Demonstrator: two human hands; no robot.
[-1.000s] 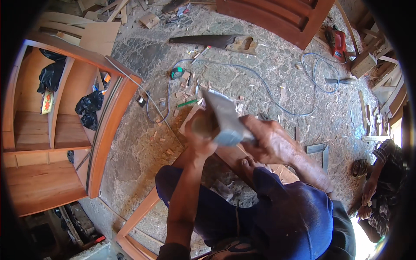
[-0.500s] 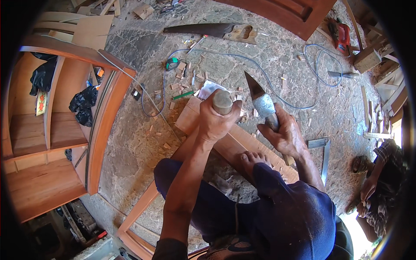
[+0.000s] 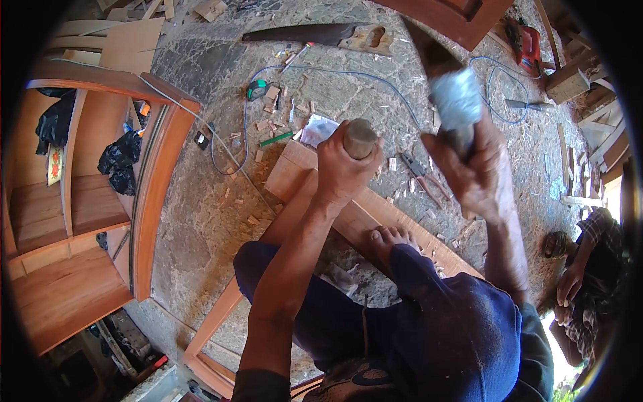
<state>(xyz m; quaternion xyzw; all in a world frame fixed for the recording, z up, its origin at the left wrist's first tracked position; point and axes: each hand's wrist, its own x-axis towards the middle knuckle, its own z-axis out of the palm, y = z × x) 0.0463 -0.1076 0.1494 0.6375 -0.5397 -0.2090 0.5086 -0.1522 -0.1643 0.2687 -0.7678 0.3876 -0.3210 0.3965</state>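
My left hand (image 3: pixel 340 173) is wrapped round the upright wooden handle of what looks like a chisel (image 3: pixel 360 138). Its blade is hidden below my fist. Under that hand lies a reddish wooden board (image 3: pixel 418 236), with my bare foot (image 3: pixel 391 240) resting on it. Up and to the right, my right hand (image 3: pixel 477 171) grips an adze (image 3: pixel 457 99) by its short handle. The shiny metal head faces up and the dark blade points away; the tool is somewhat blurred. Pliers (image 3: pixel 422 175) lie on the floor between the two hands.
A handsaw (image 3: pixel 321 33), a green tape measure (image 3: pixel 254 90) and a blue cable (image 3: pixel 348 71) lie beyond. Wood chips litter the floor. An orange-brown cabinet (image 3: pixel 161 201) stands left. A red power tool (image 3: pixel 528 50) is far right; another person's hand (image 3: pixel 569 285) shows at right.
My right hand has lifted the adze up and to the right, uncovering the pliers. My left hand keeps its hold on the chisel and sits slightly further right in the picture.
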